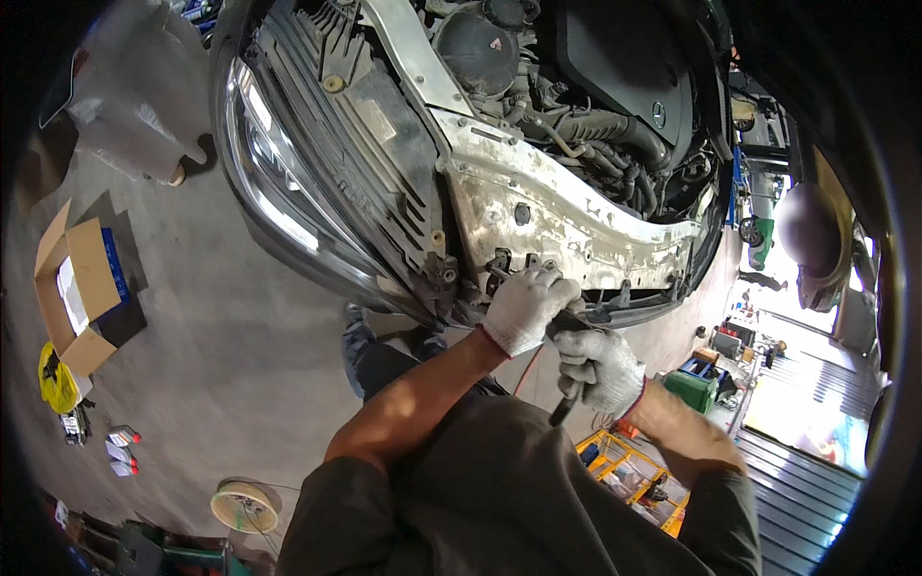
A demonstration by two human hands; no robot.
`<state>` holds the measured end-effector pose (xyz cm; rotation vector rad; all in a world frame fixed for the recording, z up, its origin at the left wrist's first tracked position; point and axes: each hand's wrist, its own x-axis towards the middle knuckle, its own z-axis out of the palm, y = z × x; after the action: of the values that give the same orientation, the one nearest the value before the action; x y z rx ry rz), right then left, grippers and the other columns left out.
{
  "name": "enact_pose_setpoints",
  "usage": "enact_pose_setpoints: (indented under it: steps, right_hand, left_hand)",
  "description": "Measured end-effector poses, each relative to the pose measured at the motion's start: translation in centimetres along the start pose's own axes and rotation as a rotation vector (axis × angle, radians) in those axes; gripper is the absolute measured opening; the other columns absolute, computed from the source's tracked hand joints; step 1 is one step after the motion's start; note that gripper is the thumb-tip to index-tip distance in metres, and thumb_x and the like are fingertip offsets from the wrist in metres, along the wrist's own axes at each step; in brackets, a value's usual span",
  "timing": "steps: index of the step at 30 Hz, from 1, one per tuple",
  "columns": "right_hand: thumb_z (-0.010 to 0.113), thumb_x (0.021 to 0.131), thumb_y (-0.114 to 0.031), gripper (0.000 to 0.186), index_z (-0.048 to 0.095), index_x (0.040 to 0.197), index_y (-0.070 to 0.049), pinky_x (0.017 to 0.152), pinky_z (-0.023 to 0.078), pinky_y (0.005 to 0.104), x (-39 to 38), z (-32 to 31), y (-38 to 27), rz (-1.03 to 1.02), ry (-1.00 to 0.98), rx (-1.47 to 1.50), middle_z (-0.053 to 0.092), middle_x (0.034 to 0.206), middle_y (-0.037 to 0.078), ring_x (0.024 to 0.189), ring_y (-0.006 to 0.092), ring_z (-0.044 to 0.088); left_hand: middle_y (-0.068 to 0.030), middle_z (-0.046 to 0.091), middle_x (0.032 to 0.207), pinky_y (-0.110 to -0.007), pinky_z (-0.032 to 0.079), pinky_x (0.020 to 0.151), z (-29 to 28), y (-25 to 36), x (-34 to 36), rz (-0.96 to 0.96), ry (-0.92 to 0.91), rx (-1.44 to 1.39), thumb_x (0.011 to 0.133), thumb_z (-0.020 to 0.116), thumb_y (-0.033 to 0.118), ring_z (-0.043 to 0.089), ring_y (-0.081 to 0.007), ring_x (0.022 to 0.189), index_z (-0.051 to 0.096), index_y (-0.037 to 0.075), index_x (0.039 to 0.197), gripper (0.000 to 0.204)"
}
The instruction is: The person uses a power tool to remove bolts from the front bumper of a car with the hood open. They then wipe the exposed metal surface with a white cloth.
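Note:
I stand at the front of a car whose engine bay [576, 125] lies uncovered. My left hand [528, 309], in a white knit glove, is closed at the lower edge of a scuffed silver metal panel [538, 206]; what its fingers hold is hidden. Close beside it, my gloved right hand [602, 370] is wrapped round a dark bar-like thing [562, 411], whose lower end sticks out below the fist. Between the two hands a black piece [567, 324] shows; whether it belongs to the same bar I cannot tell. The headlight [274, 158] sits left of the panel.
An opened cardboard box [91, 298], a yellow coil [58, 377], bottles [123, 449] and a round reel [245, 507] are on the floor at left. To my right stand a yellow-framed cart [624, 475] holding tools and a green box [693, 389]. A covered seat-like shape [139, 91] is far left.

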<state>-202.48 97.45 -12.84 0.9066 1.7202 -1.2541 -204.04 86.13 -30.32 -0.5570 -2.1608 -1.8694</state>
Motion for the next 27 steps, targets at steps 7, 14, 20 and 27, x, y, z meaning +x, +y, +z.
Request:
enact_pose_setpoints:
  steps: [7,14,20,27]
  right_hand:
    - [0.073,0.088,-0.039,0.047,0.064,0.114,-0.001,0.077,0.060,0.0505,-0.9,2.0,-4.2,-0.501,0.120,-1.610,0.073,0.088,0.023,0.079,0.0389,0.073]
    - [0.077,0.087,-0.030,0.043,0.065,0.117,-0.002,0.064,0.059,0.0417,-0.6,2.2,-1.6,-0.067,0.006,-0.244,0.072,0.086,0.014,0.066,0.0235,0.070]
    - [0.077,0.086,-0.034,0.057,0.060,0.127,0.002,0.081,0.060,0.0456,-0.6,2.0,-2.7,-0.597,0.163,-1.400,0.073,0.101,0.026,0.088,0.0378,0.076]
    - [0.065,0.099,-0.042,0.053,0.062,0.127,0.002,0.071,0.059,0.0406,-0.9,2.7,-3.2,-0.230,-0.011,-0.674,0.071,0.100,0.016,0.088,0.0261,0.075]
  left_hand:
    - [-0.0063,0.069,0.093,-0.040,0.056,0.084,-0.8,0.7,-0.6,-0.005,0.011,0.053,0.079,0.078,0.017,0.069,-0.0279,0.093,0.068,0.015,0.101,0.024]
    - [-0.0056,0.071,0.094,-0.040,0.057,0.081,0.1,0.3,-0.2,-0.032,0.104,-0.009,0.081,0.080,0.021,0.071,-0.0293,0.088,0.073,0.015,0.103,0.023]
    - [-0.0085,0.071,0.098,-0.040,0.056,0.085,-1.5,1.0,-0.8,-0.020,-0.004,0.069,0.079,0.079,0.017,0.070,-0.0302,0.093,0.073,0.013,0.107,0.029]
    - [-0.0082,0.072,0.103,-0.042,0.055,0.089,-0.3,-0.8,-1.5,0.027,0.041,0.012,0.079,0.079,0.021,0.070,-0.0320,0.097,0.071,0.011,0.110,0.034]
